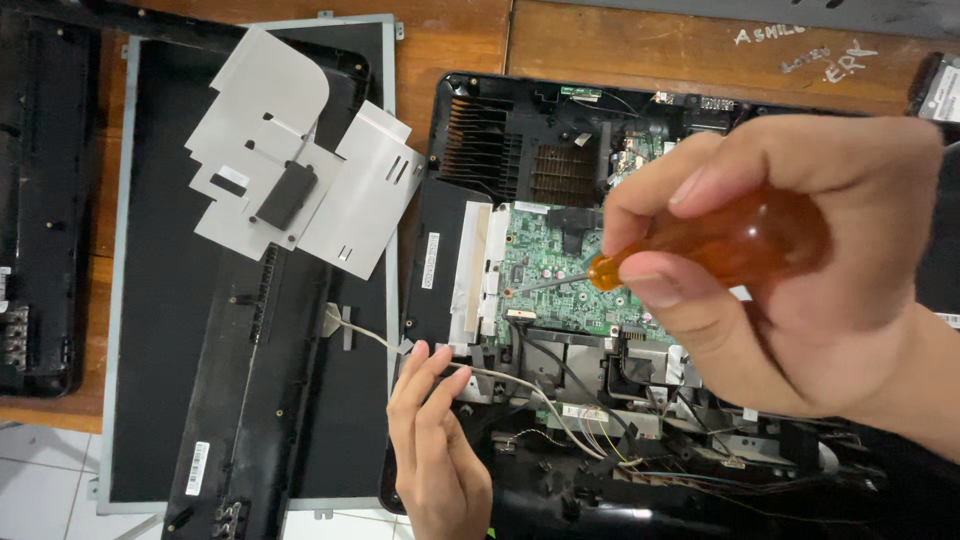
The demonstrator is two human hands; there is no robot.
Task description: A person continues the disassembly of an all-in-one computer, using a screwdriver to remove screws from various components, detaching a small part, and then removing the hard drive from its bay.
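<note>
Currently two hands in shot, both the person's own: right hand [800,270] is closed round one screwdriver [700,250] with a translucent orange handle, thumb and forefinger pinching near the front of the handle, other fingers curled behind it; thin metal shaft runs left and down, tip sitting on the left part of the single green circuit board [560,285], near its edge, can't tell if it's seated in a screw. Left hand [435,440] is low centre, fingers loosely extended and together, not gripping anything, fingertips resting on the grey cable [500,378] at the lower left edge of the opened black chassis [455,250]. One copper-coloured heatsink fin block [563,175] above the board, black vent grille beside it on the left. Loose bundle of thin wires [600,445] trails below the board. Left of the chassis, just beside it, one flat display panel [160,330] in a grey metal frame lies on the wooden table [620,45], carrying one stack of silver foil shielding sheets [290,160] and one long black strip [235,400] laid diagonally. One more black housing [40,200] at the far left edge, partly cut off
</note>
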